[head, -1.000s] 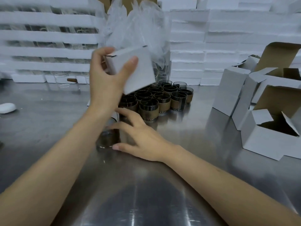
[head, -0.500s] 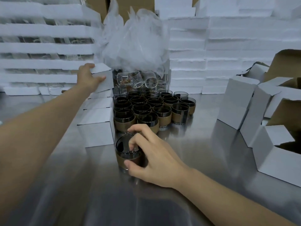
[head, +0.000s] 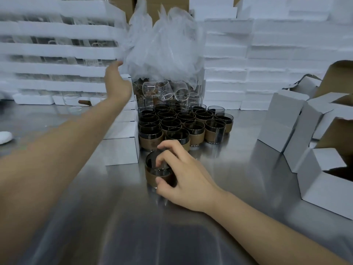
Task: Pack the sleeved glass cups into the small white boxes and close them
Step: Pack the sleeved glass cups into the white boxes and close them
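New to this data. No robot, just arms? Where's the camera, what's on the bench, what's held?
No machine here: a person works with bare hands. One wide-angle camera worn on their head looks forward and down, so every picture shares that view. The right hand grips a dark glass cup with a brown sleeve, standing on the shiny steel table. The left hand reaches out over a row of closed small white cardboard boxes and seems to hold nothing. Behind the held cup stands a cluster of more sleeved cups. Open white boxes wait at the right. At the back: a clear plastic bag of plain glasses and stacked white foam trays.
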A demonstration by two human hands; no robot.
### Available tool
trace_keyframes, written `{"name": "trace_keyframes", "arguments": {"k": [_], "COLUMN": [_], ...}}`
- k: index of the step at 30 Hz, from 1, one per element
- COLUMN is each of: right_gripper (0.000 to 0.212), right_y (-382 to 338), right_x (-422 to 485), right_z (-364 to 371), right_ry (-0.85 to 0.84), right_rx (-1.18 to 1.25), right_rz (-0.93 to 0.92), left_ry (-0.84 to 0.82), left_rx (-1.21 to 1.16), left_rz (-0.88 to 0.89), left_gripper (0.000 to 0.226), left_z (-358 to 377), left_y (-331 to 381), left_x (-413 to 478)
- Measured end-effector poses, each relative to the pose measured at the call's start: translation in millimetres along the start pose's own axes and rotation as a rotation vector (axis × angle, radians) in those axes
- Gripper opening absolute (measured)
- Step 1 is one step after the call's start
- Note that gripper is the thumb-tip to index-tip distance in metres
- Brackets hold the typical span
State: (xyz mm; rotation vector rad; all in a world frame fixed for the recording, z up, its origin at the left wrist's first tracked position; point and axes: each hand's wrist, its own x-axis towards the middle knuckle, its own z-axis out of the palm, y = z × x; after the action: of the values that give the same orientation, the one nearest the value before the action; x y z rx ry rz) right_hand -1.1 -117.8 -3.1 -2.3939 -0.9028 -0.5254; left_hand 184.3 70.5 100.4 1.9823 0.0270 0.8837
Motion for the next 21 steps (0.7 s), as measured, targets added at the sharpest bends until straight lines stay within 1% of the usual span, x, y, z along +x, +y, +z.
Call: {"name": "trace_keyframes", "arguments": {"k": [1, 3, 5, 7, 8, 10, 12, 14, 16, 18, 20, 21], "right_gripper": [0.024, 0.021, 0.021, 0.023, 0.025, 0.025, 0.022, 0.024, 0.033, 0.034, 0.031, 0.031], "right_y": [1, 5, 14, 23, 28, 37, 48, 58, 62, 57, 51, 48], "right_x": [0, 0, -1, -3, -5, -9, -13, -17, -18, -16, -13, -12], "right_z": [-2, -9, -22, -40, -49, -62, -72, -79, -84, -90, -100, -107], "right_ry": [0.008, 0.007, -0.039, -0.129, -0.154, -0.162, -0.135, -0.106, -0.052, 0.113, 0.307, 0.357], "right_rx": [-0.025, -0.075, -0.082, -0.055, -0.056, -0.113, -0.185, -0.257, -0.330, -0.405, -0.529, -0.614], "right_rz": [0.008, 0.028, 0.040, 0.066, 0.098, 0.198, 0.306, 0.412, 0.485, 0.521, 0.574, 0.624], "left_ry": [0.031, 0.016, -0.030, -0.026, -0.011, -0.013, -0.099, -0.237, -0.399, -0.544, -0.629, -0.665], "left_rx": [-0.057, -0.171, -0.287, -0.365, -0.370, -0.309, -0.242, -0.224, -0.203, -0.134, -0.053, -0.030], "left_rz": [0.074, 0.201, 0.263, 0.303, 0.330, 0.396, 0.420, 0.367, 0.385, 0.473, 0.527, 0.538], "left_gripper": [0.063, 0.061, 0.057, 0.051, 0.048, 0.044, 0.041, 0.037, 0.035, 0.037, 0.040, 0.040], "left_z": [1, 3, 8, 14, 16, 21, 26, 29, 31, 34, 37, 39], "left_y": [13, 35, 49, 54, 54, 48, 43, 43, 41, 37, 33, 31], "left_x": [-18, -56, -100, -146, -167, -200, -216, -220, -222, -222, -222, -222]}}
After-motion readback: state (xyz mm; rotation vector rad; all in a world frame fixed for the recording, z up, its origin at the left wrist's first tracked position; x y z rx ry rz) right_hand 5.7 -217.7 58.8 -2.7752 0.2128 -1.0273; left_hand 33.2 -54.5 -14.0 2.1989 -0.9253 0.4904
